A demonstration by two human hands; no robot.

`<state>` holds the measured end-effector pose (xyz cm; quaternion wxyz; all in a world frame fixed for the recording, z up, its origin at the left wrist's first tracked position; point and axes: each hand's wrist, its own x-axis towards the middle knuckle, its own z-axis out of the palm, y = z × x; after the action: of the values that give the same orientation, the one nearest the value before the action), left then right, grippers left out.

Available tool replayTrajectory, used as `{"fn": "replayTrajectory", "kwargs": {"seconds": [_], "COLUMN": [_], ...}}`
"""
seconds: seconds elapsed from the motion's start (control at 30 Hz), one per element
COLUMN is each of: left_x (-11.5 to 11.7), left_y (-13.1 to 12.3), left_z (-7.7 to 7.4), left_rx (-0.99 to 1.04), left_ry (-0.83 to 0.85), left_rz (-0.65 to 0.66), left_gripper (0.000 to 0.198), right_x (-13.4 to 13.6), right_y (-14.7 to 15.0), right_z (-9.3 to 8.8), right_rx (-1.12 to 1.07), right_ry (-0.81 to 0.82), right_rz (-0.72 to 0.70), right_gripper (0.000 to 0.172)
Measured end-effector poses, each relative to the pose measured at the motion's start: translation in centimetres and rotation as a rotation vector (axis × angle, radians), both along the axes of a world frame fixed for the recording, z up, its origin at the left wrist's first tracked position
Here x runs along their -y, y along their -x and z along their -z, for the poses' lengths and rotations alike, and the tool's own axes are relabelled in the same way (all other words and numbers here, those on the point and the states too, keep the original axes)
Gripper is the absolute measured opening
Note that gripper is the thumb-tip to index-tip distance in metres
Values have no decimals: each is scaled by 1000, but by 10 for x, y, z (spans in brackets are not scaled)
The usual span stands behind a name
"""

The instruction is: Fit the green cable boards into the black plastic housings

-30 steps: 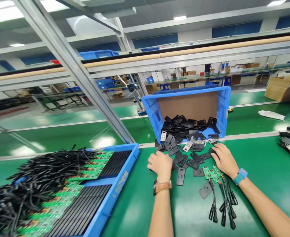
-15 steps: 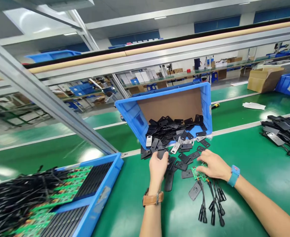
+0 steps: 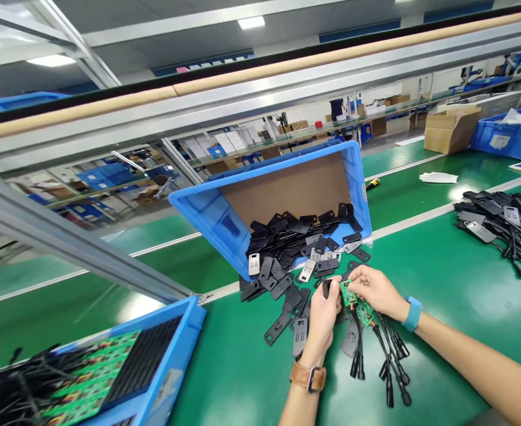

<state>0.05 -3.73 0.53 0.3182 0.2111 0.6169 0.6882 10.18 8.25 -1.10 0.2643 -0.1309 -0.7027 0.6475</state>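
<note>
My left hand point(image 3: 323, 313), with a brown watch strap on its wrist, is closed around a small black plastic cover point(image 3: 326, 288) seen edge-on. Close beside it, my right hand point(image 3: 381, 291), wearing a teal wristband, pinches a green circuit board point(image 3: 348, 294) by its edge. A black cable point(image 3: 358, 349) with connector ends hangs from this board. Below my right hand lies another green circuit board point(image 3: 365, 313) with black cables point(image 3: 391, 361) spread toward me. Loose black covers point(image 3: 301, 334) are scattered around my hands, and one lies partly under the cable.
A tipped blue bin point(image 3: 360, 177) spills black covers onto the green table point(image 3: 238, 367). At the left stands a blue tray point(image 3: 183, 355) of boards and cables. Cabled covers point(image 3: 508, 219) are piled right. Beyond lie a white glove point(image 3: 437, 177), a screwdriver point(image 3: 373, 184) and a cardboard box point(image 3: 449, 133).
My left hand has moved right from the cover pile with a black cover in it. My right hand has raised one circuit board, and both hands are now close together. The view has shifted.
</note>
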Motion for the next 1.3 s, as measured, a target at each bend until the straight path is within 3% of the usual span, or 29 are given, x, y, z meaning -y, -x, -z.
{"fn": "replayTrajectory", "kwargs": {"seconds": [0.1, 0.23, 0.4, 0.6, 0.73, 1.3], "left_x": [-1, -4, -6, -6, -5, -6], "left_y": [-7, -14, -15, -12, -13, -15], "left_z": [-2, -3, 4, 4, 0, 5], "left_rx": [186, 272, 146, -164, -292, -276], "left_ry": [-51, -145, -141, -77, -88, -101], "left_rz": [70, 77, 64, -25, -18, -22], "left_gripper": [46, 44, 44, 38, 31, 31], "right_x": [-1, 3, 10, 11, 10, 14], "right_y": [1, -2, -5, -5, -6, -9], "right_z": [-2, -4, -9, -15, -19, -24], "right_rx": [-40, -85, -166, -170, -130, -148], "right_ry": [91, -110, -289, -231, -178, -248], "right_rz": [55, 229, 350, 304, 304, 321], "right_gripper": [28, 24, 21, 20, 20, 18]}}
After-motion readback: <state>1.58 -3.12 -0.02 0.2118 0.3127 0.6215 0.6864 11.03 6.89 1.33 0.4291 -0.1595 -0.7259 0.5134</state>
